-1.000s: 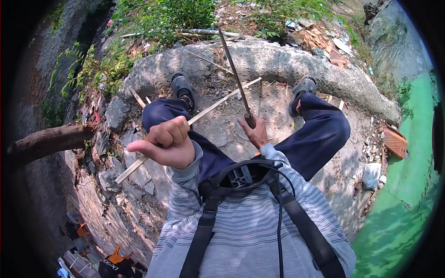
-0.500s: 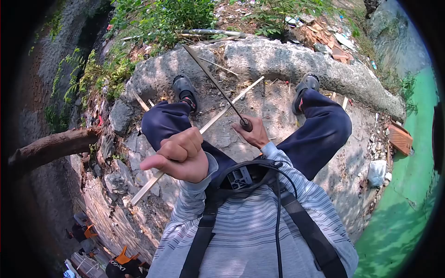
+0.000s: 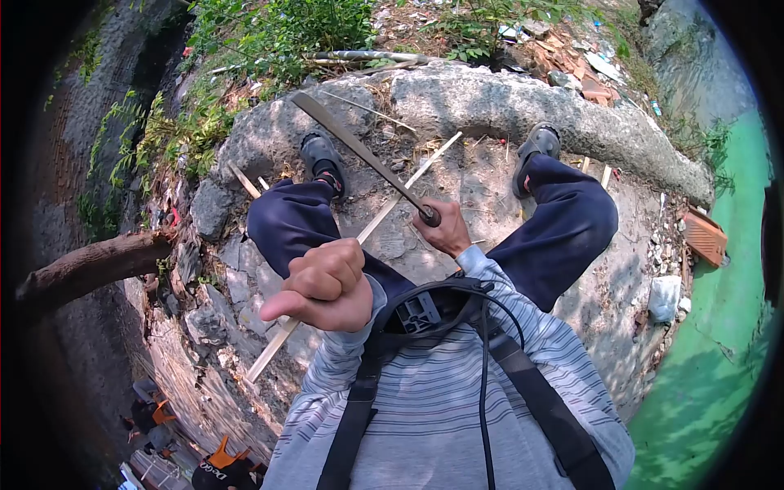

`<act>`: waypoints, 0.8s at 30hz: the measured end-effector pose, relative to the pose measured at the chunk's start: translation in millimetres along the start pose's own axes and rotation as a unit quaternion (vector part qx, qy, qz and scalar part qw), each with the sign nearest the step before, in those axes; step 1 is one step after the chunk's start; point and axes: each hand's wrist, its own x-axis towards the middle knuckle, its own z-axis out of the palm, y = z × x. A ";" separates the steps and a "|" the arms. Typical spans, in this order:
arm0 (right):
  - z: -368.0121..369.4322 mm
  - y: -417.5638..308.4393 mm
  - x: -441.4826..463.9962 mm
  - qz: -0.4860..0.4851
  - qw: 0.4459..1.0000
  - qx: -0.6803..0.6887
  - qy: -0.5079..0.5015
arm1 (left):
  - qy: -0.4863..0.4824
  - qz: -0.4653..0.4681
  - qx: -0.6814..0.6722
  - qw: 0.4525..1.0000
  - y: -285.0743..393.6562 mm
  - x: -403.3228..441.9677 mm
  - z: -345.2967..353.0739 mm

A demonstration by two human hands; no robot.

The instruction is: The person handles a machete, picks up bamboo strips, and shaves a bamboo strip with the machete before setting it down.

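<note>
Noted a change in the angle of the long knife (image 3: 355, 149): swung from pointing far round to pointing far left, now laid out above the pale wooden strip (image 3: 273, 349) and crossing it. Noted also the strip drawn slightly nearer and to the right with the left hand (image 3: 327, 282). Judged to bring blade and strip together in the working space between the legs; cannot confirm contact at the crossing.

Found the grip of the left hand closed round the strip, palm up, thumb out to the left. Found the grip of the right hand (image 3: 445, 229) closed on the knife handle, little changed in place. Located the strip slantwise, from near left to far right, passing close by the left knee (image 3: 278, 216).

Recorded as standing in the way: the left knee, close to strip and blade alike, and the concrete ledge (image 3: 506, 102) on the far side, partly under the blade's outer end. Rated as a risk to the left leg on any low swing.

Observed further: a thin stick (image 3: 376, 110) by the ledge at far left, a hollow brick (image 3: 704, 237) at right, a thick branch (image 3: 98, 265) at left, and a person in a dark shirt (image 3: 220, 474) at near left, well apart.
</note>
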 end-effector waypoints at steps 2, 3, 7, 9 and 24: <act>3.2 8.9 1.3 0.019 1.000 -0.002 0.004 | -0.003 0.008 0.005 1.000 0.1 0.0 1.0; 4.7 11.9 1.5 0.018 1.000 -0.002 0.004 | -0.004 0.004 0.012 1.000 1.0 -0.8 -0.2; 5.0 11.4 3.7 0.059 0.997 0.012 0.041 | 0.002 -0.016 0.023 1.000 3.4 -4.9 2.2; 3.4 9.0 -1.2 0.045 0.998 0.027 0.041 | -0.002 -0.017 0.021 1.000 2.2 -3.1 8.1; 10.2 33.4 6.4 0.030 1.000 -0.001 0.007 | 0.009 -0.004 0.021 1.000 -1.6 1.9 7.3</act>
